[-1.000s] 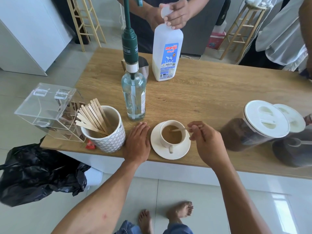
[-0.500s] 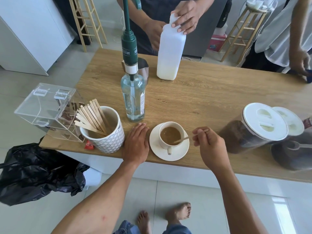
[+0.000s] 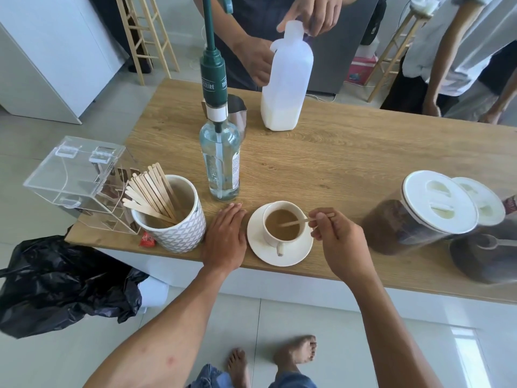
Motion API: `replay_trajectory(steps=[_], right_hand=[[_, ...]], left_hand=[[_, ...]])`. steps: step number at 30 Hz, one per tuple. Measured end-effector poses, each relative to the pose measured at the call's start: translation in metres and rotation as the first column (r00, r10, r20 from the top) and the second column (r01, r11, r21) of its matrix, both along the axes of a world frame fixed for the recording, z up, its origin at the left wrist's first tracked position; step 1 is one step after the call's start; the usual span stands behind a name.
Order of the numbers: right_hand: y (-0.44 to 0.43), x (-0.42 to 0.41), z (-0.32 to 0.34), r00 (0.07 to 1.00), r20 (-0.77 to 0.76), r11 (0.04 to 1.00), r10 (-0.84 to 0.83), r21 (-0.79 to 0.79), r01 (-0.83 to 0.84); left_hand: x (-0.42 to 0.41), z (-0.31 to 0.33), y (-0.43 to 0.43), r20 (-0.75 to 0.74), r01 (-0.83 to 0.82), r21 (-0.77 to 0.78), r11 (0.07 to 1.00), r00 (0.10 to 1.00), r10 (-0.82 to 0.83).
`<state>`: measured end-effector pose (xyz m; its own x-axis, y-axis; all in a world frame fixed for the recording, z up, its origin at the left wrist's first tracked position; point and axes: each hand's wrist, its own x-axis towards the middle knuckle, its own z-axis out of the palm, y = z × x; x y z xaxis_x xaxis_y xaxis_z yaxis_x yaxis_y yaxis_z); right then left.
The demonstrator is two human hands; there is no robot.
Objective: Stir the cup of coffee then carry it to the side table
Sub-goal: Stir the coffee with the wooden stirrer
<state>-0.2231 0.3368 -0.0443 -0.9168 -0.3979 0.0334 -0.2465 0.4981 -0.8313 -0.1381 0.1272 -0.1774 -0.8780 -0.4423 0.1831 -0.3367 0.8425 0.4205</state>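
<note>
Head view: TEISSEIRE pump bottle [image 3: 220, 161] near coffee cup [image 3: 269, 240].

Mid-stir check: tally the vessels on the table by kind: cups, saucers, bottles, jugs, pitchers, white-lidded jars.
Coffee cup: 1
Saucer: 1
Patterned stick mug: 1
Glass bottle: 1
Milk jug: 1
Steel pitcher: 1
White-lidded jars: 2
Total: 8

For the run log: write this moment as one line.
phase: stir | right hand pinches stir stick in coffee cup | left hand flat on table beside saucer | cup not yet carried
</note>
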Motion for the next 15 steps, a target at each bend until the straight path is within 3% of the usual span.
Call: replay_trajectory(steps=[5,9,15], right_hand=[[0.0047,-0.0059,0.0015,0.993,-0.018,0.993,-0.114,-0.011,0.113],[0.0037,-0.0040,0.0002,1.000,0.013,1.000,-0.022,0.004,0.022],[0.0049,-0.0081,0.0011,0.995,-0.007,0.995,-0.097,-0.026,0.097]], left_hand=[[0.0010,-0.0006,-0.0018,-0.007,0.005,-0.004,1.000,1.000,-0.005],[0.0008,-0.0001,-0.0009,-0.010,0.000,-0.003,1.000,1.000,0.000],[0.0012,0.0015,-0.0017,-0.014,0.001,-0.011,1.000,1.000,-0.001]])
